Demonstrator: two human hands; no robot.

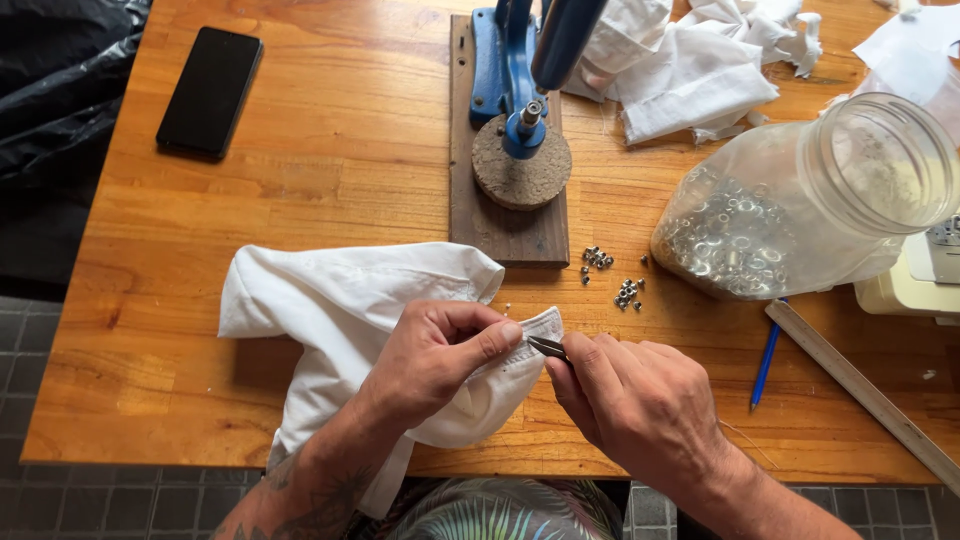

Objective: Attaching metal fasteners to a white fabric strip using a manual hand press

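A white cloth [345, 310] lies near the front edge of the wooden bench [340, 150], its long axis running roughly left to right, one narrow end drawn out and pointing right toward the other hand. The left hand [435, 355] pinches that end, thumb and fingers [495, 340] pressed tight on the cloth's edge. The right hand [625, 395] meets it from the right, its fingers clenched around a small dark metal tool [547, 347] whose tip points left and touches the pinched edge of the cloth. Just beyond the hands, a scatter of small metal eyelets [612, 275] sits on the bare wood. Behind them stands a blue hand press [520, 70] on a dark wooden board [505, 225], with a round cork pad [520, 170] under its head. To the right, a clear plastic jar [800, 205] lies on its side, half full of eyelets, mouth open toward the right. A blue pen [765, 365] and a ruler [860, 390] lie near the jar. A black phone [210, 92] rests flat at the far left, and more crumpled white fabric [690, 60] is heaped at the back.
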